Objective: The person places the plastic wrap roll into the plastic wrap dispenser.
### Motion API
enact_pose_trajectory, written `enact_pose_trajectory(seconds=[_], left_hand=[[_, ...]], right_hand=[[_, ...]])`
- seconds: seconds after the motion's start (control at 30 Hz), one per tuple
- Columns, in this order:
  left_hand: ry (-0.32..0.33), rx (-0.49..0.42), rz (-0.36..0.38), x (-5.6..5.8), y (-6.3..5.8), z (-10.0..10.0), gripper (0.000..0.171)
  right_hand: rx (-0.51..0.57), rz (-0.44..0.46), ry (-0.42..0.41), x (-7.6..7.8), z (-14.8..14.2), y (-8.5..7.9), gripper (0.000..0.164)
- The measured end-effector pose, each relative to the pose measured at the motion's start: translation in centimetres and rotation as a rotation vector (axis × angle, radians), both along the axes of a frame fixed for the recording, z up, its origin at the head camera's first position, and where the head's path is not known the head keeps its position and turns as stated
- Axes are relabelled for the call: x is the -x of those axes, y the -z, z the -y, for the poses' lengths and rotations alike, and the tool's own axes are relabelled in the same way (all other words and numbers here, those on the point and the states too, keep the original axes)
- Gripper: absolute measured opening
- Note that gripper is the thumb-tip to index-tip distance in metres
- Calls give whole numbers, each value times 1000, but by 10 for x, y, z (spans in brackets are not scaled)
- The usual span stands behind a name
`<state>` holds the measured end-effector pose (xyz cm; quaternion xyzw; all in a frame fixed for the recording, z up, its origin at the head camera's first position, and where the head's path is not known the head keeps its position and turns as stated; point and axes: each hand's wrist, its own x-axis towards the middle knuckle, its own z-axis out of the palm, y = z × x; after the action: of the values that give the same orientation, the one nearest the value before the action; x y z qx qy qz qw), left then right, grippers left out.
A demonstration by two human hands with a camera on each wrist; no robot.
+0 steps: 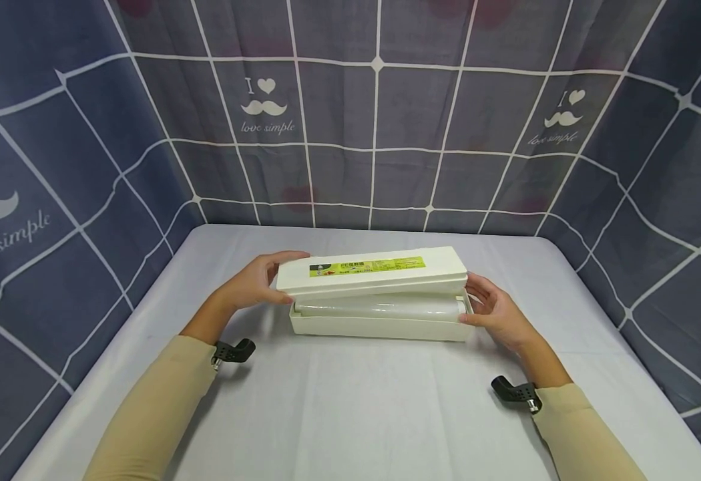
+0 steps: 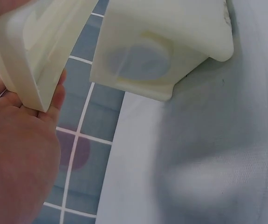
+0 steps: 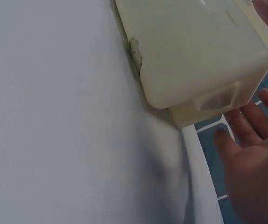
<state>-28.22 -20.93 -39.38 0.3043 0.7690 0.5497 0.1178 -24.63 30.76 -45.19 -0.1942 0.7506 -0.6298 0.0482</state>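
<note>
- Left hand (image 1: 254, 282) grasping the left end of a white rectangular plastic lid (image 1: 371, 278), green-yellow label (image 1: 367, 266) on top; lid tilted, that end clear of the base.
- Right hand (image 1: 497, 310) grasping the right end of a long white plastic box base (image 1: 380, 327), thumb at near corner.
- Glossy whitish roll (image 1: 380, 306) lies inside base.
- Base sits on white-covered table (image 1: 362, 401).

1. White-clothed table (image 1: 356, 414) — rounded far corners at 11 and 1 o'clock.
2. Directly on it, toward 12 o'clock: a long off-white box (image 1: 380, 328) — upright, its length running from 9 to 3 o'clock.
</note>
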Motion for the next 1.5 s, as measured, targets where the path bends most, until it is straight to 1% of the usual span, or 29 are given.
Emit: enact_pose_trajectory(seconds=[0.13,0.3,0.43,0.6,0.7,0.8,0.93,1.13,1.27,1.5], left_hand=[[3,4,9,-1,0,-1,87],[4,3,14,-1,1,-3,88],[16,-4,17,0,3,-5,88],[45,-11,27,-1,2,-8,88],[52,-6,27,-2,1,-9,88],[57,-6,24,-3,-1,-10,88],[67,-6,23,-3,-1,-10,87],[77,3,24,-2,0,-10,87],[77,21,11,-2,-2,-10,88],[80,34,-13,-2,-7,-10,87]], right_hand=[[-39,-36,61,3,4,-9,93],[-36,-59,66,7,7,-21,94],[-41,-86,35,12,7,-30,96],[-28,-107,-41,17,7,-38,99],[-28,-97,-87,20,7,-42,102],[-36,-75,-111,22,8,-46,104],[-44,-47,-139,22,9,-51,102],[-71,-43,-163,22,8,-54,93],[-54,-60,-163,21,8,-55,88],[-31,-78,-123,19,8,-52,87]])
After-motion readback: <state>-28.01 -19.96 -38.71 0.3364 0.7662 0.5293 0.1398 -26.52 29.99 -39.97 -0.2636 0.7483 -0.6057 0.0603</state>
